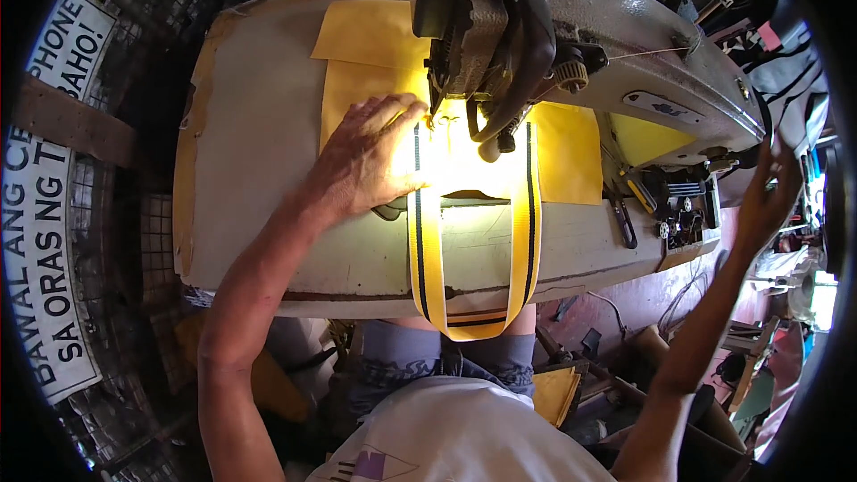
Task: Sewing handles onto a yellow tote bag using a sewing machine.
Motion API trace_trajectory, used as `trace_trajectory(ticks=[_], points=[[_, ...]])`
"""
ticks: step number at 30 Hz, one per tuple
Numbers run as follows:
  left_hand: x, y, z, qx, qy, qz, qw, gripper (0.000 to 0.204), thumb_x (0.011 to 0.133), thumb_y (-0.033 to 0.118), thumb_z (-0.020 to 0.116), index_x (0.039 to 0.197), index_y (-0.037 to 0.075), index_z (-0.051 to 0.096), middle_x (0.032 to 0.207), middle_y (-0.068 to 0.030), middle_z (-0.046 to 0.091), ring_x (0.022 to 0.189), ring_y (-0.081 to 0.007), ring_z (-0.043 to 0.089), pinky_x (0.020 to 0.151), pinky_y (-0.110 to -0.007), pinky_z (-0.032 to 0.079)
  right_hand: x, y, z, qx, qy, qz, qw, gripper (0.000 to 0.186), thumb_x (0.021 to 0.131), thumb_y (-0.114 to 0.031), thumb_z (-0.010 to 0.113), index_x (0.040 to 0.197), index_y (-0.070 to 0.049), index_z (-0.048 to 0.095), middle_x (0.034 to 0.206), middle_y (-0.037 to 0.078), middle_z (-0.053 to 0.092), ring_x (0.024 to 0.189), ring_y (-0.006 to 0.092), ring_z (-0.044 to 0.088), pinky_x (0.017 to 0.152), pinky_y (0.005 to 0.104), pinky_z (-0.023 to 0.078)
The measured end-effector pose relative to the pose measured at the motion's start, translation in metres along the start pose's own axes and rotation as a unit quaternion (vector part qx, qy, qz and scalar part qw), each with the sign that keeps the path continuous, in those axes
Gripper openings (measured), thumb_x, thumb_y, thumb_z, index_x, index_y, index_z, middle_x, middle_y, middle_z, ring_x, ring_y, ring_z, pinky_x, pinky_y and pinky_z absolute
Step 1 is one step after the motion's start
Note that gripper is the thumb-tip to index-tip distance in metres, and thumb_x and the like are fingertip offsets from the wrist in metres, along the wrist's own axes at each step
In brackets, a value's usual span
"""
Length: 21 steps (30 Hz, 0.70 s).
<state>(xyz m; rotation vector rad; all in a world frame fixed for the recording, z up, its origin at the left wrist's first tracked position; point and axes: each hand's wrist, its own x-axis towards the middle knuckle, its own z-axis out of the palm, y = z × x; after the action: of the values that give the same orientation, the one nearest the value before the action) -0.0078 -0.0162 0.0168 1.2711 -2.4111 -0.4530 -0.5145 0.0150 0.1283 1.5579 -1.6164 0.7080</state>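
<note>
Under the sewing machine's needle area (437, 112) lies a yellow fabric panel (571, 156), brightly lit by a lamp. A yellow strap with a dark stripe and pale edges (430, 259) loops from the panel over the front edge of the table. My left hand (370, 156) rests on the panel and the strap's left leg, close beside the needle, thumb and fingers apart. Glare washes out the stitching spot. My right hand (775, 183) is raised at the machine's right end, beside the dark handwheel (765, 116). Its fingers stretch upward; whether they touch the wheel is unclear.
The machine arm (643, 45) spans the back of the pale worktable (259, 143). Right of the fabric are a yellow-handled tool (639, 191), dark-handled scissors (622, 219) and a tray of bobbins (687, 223). Wire mesh and lettered signs (58, 259) stand at the left.
</note>
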Motion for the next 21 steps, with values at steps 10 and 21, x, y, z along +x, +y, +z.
trace_trajectory(ticks=[10, 21], points=[[-0.002, -0.021, 0.010, 0.085, 0.026, 0.053, 0.995, 0.081, 0.077, 0.046, 0.077, 0.138, 0.000, 0.050, 0.146, -0.0146, 0.047, 0.143, -0.0362, 0.035, 0.121, -0.053, 0.021, 0.106, 0.165, 0.116, -0.124, -0.317, -0.292, 0.894, 0.044, 0.100, -0.035, 0.055, 0.132, -0.006, 0.061, 0.118, 0.014, 0.065, 0.111, 0.0278, 0.062, 0.096, 0.0379, 0.046], [0.039, -0.044, -0.016, 0.115, -0.024, 0.063, 0.991, 0.046, 0.084, 0.011, 0.068, 0.128, 0.004, 0.058, 0.136, -0.0146, 0.055, 0.134, -0.0309, 0.046, 0.114, -0.043, 0.039, -0.101, 0.046, 0.024, 0.383, -0.033, 0.259, 0.886, 0.048, 0.106, -0.036, 0.039, 0.141, -0.005, 0.049, 0.138, 0.017, 0.054, 0.126, 0.0302, 0.053, 0.107, 0.0454, 0.041]])
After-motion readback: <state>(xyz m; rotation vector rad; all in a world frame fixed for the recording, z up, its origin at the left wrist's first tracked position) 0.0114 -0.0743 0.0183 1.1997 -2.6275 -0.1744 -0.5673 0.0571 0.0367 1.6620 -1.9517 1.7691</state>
